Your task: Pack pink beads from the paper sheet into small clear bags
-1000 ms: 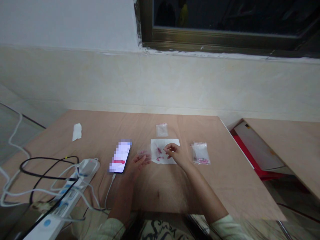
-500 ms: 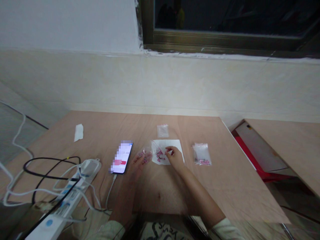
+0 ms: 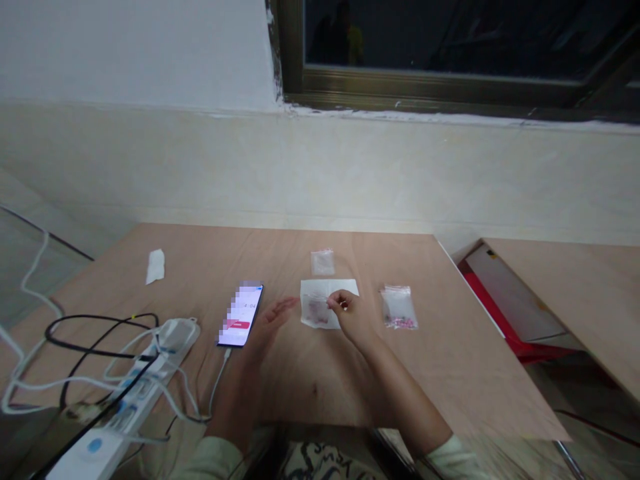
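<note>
My right hand (image 3: 351, 317) pinches the upper edge of a small clear plastic bag (image 3: 316, 308) between thumb and fingertips. The bag hangs over a white sheet of paper (image 3: 345, 287), and pinkish small pieces show blurred in it or beneath it; I cannot tell which. My left hand (image 3: 273, 319) is open to the left of the paper, fingers stretched toward it and holding nothing. Right of the paper lies a zip bag (image 3: 399, 308) with small pink pieces gathered at its bottom. Another clear bag (image 3: 323, 262) lies flat just behind the paper.
A phone (image 3: 241, 316) with a lit screen lies left of my left hand, plugged into a white cable (image 3: 218, 383). A power strip (image 3: 145, 393) with tangled cords fills the left front. A white scrap (image 3: 155, 267) lies farther back on the wooden table (image 3: 450, 373).
The clear bag that was in my left hand is now in my right hand above the paper. My left hand has let go and its fingers have straightened.
</note>
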The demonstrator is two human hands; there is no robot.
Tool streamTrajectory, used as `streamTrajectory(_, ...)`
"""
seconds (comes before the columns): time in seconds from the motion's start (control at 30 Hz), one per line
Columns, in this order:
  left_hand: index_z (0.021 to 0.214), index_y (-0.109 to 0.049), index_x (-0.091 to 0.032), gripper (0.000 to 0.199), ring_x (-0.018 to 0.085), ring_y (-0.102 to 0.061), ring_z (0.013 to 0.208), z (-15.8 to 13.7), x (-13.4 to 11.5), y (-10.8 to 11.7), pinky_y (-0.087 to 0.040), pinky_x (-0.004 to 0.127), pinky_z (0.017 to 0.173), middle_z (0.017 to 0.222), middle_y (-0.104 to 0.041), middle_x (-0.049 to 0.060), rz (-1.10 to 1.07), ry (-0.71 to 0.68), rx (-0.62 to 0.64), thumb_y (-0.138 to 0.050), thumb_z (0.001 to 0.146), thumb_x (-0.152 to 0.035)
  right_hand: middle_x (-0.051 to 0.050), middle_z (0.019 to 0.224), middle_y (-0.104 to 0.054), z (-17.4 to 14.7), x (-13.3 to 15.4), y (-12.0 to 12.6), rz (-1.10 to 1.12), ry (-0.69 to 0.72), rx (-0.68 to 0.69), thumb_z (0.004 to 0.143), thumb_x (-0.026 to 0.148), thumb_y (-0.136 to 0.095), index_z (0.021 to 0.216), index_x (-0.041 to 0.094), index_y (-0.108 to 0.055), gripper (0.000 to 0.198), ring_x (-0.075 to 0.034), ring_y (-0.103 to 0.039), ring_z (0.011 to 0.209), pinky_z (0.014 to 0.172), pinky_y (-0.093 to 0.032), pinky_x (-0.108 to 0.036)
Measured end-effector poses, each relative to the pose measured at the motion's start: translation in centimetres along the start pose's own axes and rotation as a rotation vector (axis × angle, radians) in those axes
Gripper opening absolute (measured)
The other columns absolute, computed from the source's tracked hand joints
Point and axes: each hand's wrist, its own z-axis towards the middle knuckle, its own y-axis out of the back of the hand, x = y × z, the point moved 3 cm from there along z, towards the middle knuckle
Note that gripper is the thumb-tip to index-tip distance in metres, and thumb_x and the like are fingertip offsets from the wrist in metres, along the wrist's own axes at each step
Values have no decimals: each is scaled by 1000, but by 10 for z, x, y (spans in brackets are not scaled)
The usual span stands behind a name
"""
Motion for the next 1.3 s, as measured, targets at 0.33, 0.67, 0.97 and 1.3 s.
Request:
streamTrajectory(0.33,78,-61,-15,25,17,-60,71,16,-11,-11,-47,28,65,76,-66,4,258,-47,125,-53,71,-38,-2,62,-59,-3,-4,1,88,-94,106,63,32,-59,62,15,-58,17,-13,-51,59,58,-38,-25)
streamTrajectory(0.67,70,-65,-17,18,17,-62,71,11,-19,-7,-47,26,67,73,-68,2,297,-34,108,-59,67,-34,-3,61,-59,-6,2,0,-75,7,69,69,20,-51,60,16,-57,11,-14,-52,61,61,-38,-26)
streamTrajectory(0.97,72,-58,-16,21,15,-59,66,6,-12,-14,-45,24,59,70,-64,1,248,-14,150,-54,70,-36,-1,64,-59,-9,0,-18,71,46,132,68,25,-55,62,16,-56,11,-12,-51,59,57,-37,-24)
streamTrajectory(1.3,67,-62,-17,20,16,-57,73,4,-27,-21,-42,26,69,71,-63,1,489,-197,151,-51,73,-33,-1,67,-61,-9,0,-16,165,23,242,68,33,-57,66,17,-60,17,-13,-53,63,59,-38,-24)
